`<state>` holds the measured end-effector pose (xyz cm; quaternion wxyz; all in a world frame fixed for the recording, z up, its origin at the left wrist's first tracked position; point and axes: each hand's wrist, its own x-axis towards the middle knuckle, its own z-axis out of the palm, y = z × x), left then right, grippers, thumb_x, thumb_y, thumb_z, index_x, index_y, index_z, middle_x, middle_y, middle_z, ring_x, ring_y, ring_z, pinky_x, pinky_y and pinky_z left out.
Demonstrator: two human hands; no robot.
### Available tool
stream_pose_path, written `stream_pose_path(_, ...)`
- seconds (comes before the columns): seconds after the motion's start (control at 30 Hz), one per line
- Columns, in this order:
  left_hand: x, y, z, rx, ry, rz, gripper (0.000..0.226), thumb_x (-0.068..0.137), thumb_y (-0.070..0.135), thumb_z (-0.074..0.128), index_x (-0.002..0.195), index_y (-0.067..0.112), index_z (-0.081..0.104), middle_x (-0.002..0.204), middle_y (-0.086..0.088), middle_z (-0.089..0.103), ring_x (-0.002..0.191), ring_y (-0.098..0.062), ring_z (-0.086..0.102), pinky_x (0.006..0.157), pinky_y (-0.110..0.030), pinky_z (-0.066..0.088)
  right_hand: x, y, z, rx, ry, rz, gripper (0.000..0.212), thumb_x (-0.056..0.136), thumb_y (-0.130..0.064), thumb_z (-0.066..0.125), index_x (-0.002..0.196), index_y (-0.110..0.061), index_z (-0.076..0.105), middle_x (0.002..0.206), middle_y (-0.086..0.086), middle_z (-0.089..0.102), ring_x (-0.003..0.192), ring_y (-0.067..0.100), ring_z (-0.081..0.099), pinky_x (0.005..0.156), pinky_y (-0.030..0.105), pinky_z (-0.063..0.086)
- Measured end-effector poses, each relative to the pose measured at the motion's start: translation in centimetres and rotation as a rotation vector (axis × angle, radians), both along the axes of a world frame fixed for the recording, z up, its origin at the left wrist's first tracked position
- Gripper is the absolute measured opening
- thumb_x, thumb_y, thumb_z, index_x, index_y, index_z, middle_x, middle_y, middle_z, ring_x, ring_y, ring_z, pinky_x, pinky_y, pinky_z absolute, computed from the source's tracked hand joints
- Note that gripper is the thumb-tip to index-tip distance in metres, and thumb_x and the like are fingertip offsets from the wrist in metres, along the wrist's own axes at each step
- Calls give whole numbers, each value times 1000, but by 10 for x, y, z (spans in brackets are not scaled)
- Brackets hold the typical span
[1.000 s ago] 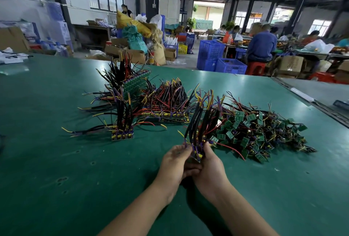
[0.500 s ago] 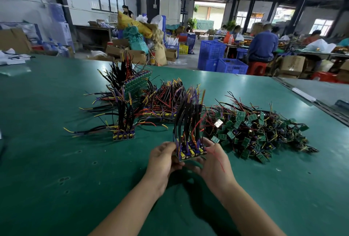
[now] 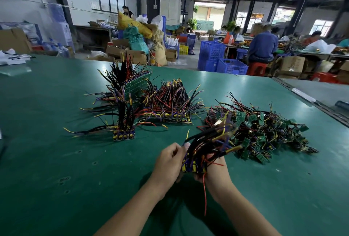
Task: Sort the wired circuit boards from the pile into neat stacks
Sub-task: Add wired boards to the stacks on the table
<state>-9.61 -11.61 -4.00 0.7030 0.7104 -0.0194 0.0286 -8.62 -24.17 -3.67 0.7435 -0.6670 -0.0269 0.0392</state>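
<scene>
A small stack of wired circuit boards (image 3: 196,162) sits between my two hands just above the green table, its black, red, yellow and purple wires fanning up and to the right. My left hand (image 3: 168,160) grips the stack's left side. My right hand (image 3: 213,169) holds it from beneath and the right, mostly hidden by wires. The loose pile of green boards (image 3: 264,133) lies to the right. An upright sorted stack (image 3: 123,133) stands to the left, and a long flat row of boards (image 3: 170,116) lies behind.
The green table (image 3: 56,160) stretches wide to the left and near me. A metal rail (image 3: 311,101) runs along its right edge. Blue crates (image 3: 222,60), cardboard boxes and seated workers are beyond the far edge.
The held stack has tipped from upright to leaning right, wires now pointing toward the loose pile. Both hands have shifted slightly right and stay on the stack.
</scene>
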Motion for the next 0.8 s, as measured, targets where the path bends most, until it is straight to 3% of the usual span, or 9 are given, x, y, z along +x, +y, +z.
stream_pose_path(0.07,-2,1,4,41,11,-51,74,83,66,47,73,-7,43,59,-13,42,45,-19,35,41,-22,22,0,2,-2,16,2,-55,31,84,-25,45,63,-33,67,57,-2,63,44,12,55,45,26,39)
stream_pose_path(0.13,-3,0,7,56,38,-47,66,79,68,46,57,6,34,51,-7,28,37,-14,25,41,-19,19,2,2,-6,39,1,-88,38,92,-13,42,68,-30,66,61,2,63,47,14,56,41,26,39)
stream_pose_path(0.2,-4,-1,9,65,61,-17,57,85,62,45,54,16,30,50,-5,25,36,-10,21,41,-20,16,3,2,-7,74,19,-86,43,97,-8,39,69,-29,64,60,3,61,42,14,53,38,24,36)
stream_pose_path(0.33,-5,-4,8,-47,21,-91,64,101,37,42,64,-15,52,57,-18,48,43,-19,40,44,-21,28,2,-1,-3,43,106,138,36,87,-35,44,68,-21,71,59,5,66,36,17,53,36,21,38)
stream_pose_path(0.43,-8,-2,7,-118,-20,-85,59,101,31,41,71,-19,54,60,-19,51,49,-24,45,46,-21,35,4,-6,-4,-75,170,241,43,81,-49,43,65,-24,74,52,8,60,34,19,48,36,19,34)
stream_pose_path(0.5,-9,-2,6,-112,-57,-87,58,101,32,37,66,-8,59,57,-15,51,51,-22,44,46,-19,34,7,-8,-7,-38,245,165,42,90,-33,43,62,-19,71,47,7,53,32,17,43,36,17,29)
stream_pose_path(0.6,-9,-4,6,-128,-32,-48,57,99,36,39,48,23,61,46,9,51,42,-5,46,42,-12,36,7,-5,-7,80,216,83,39,93,-6,33,69,-9,64,43,5,49,26,16,34,33,15,25)
stream_pose_path(0.7,-6,-4,3,-166,4,-16,49,89,48,46,46,29,62,44,12,47,40,-3,41,40,-15,32,3,-4,-5,147,194,114,49,94,-5,30,67,-15,70,47,8,50,25,15,31,33,14,24)
stream_pose_path(0.8,-6,-1,-3,-193,52,51,45,95,43,50,54,33,68,59,8,53,48,-8,49,44,-21,35,1,-3,-4,177,217,124,51,96,-10,32,64,-15,71,44,10,43,24,14,29,36,15,25)
